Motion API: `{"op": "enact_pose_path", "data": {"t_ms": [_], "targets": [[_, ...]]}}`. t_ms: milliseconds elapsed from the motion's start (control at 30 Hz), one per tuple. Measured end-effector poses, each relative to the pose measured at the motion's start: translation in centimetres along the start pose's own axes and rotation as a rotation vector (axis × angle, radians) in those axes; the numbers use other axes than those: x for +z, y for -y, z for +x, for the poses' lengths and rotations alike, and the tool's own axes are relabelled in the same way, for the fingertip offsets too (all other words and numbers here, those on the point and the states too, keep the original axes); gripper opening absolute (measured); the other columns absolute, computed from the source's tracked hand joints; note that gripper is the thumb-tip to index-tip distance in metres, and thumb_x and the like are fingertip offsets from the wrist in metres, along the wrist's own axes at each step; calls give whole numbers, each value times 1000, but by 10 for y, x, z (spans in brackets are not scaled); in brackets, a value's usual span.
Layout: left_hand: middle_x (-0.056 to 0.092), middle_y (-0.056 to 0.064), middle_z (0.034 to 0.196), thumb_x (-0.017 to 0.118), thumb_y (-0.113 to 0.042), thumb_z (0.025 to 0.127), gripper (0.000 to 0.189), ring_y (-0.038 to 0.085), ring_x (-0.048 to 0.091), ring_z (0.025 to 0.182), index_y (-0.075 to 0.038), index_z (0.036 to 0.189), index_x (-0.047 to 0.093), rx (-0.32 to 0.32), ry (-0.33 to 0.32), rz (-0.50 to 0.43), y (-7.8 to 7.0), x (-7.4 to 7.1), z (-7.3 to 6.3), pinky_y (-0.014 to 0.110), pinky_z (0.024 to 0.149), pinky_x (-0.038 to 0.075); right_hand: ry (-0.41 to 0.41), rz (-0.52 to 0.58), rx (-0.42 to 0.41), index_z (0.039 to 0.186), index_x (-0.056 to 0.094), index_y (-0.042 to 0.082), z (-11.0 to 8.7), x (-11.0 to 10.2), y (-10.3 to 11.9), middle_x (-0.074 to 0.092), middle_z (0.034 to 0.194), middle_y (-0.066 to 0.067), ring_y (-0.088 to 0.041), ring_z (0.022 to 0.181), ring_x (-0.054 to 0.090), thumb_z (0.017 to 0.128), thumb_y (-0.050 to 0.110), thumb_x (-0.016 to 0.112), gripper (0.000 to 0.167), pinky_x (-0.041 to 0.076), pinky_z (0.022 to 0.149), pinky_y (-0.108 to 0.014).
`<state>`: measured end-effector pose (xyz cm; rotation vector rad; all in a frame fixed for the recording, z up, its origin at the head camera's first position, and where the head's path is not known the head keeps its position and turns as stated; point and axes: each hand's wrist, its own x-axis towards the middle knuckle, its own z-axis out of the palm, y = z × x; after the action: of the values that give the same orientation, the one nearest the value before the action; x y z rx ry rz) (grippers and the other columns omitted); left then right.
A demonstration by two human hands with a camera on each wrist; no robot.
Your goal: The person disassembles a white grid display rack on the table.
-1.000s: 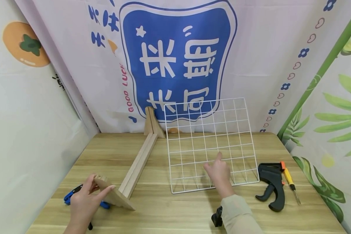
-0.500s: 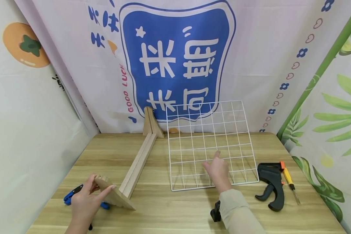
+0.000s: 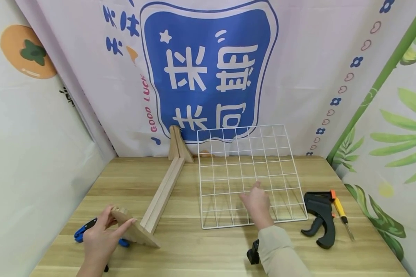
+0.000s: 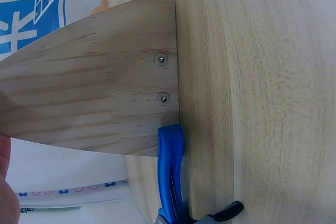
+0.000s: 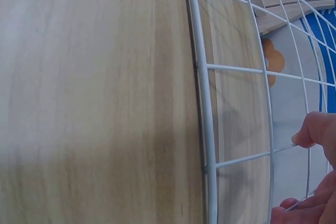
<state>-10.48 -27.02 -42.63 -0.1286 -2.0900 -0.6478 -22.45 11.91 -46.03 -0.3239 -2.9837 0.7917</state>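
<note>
My left hand (image 3: 98,242) grips the top of the near wooden end piece (image 3: 136,229), thumb on one side and fingers on the other. Two screw heads (image 4: 162,79) show in that end piece in the left wrist view. From it a pale wooden rail (image 3: 164,194) runs back to a matching end piece (image 3: 179,144) standing upright. A white wire grid panel (image 3: 228,179) leans back over the table, its lower edge near the tabletop. My right hand (image 3: 258,202) holds it through the squares, with thumb and curled fingers on the wires.
A black trigger clamp (image 3: 320,219) with orange parts lies right of the grid, beside a yellow-handled screwdriver (image 3: 340,209). A blue-handled tool (image 4: 170,171) lies by the near end piece, partly behind my left hand in the head view. A printed curtain (image 3: 298,77) hangs along the table's back.
The grid's upper edge has dropped, so the panel leans further back. My right hand has shifted slightly left with it. The left hand and the wooden stand stay put.
</note>
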Motion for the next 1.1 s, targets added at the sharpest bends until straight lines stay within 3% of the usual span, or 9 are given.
{"op": "enact_pose_path", "data": {"t_ms": [100,200,333,833,1100], "targets": [[67,14,65,80,-52,58,68,-25,45,73,1,99,64,14,-11,-6,1,0,0,1,48,44,10,-10,8,141,19,-12,-1,2,0,33,43,5,-6,36,26,82,43,64,92,25,29,-15],[67,13,64,89,-33,49,64,-23,47,71,0,98,64,20,-6,3,0,0,1,4,44,44,21,-19,22,141,21,-12,-1,2,0,34,42,5,-5,35,25,81,39,64,90,23,29,-15],[67,12,64,91,-17,42,64,-23,47,70,0,97,63,20,4,18,0,-1,1,5,44,44,38,-36,41,140,24,-12,-2,3,-1,35,41,5,-5,34,26,80,36,65,87,23,29,-14],[67,14,65,90,-8,40,66,-27,42,73,2,100,63,-30,18,26,-2,0,0,1,51,44,31,-92,55,138,29,-12,0,8,-3,33,40,6,-4,34,24,77,38,65,86,22,30,-15],[67,14,66,89,-5,41,66,-31,39,75,2,101,62,-54,29,16,-1,0,-1,-1,52,42,3,-116,22,137,32,-12,-3,10,-5,30,38,7,-5,34,22,77,38,63,84,20,29,-15]]}}
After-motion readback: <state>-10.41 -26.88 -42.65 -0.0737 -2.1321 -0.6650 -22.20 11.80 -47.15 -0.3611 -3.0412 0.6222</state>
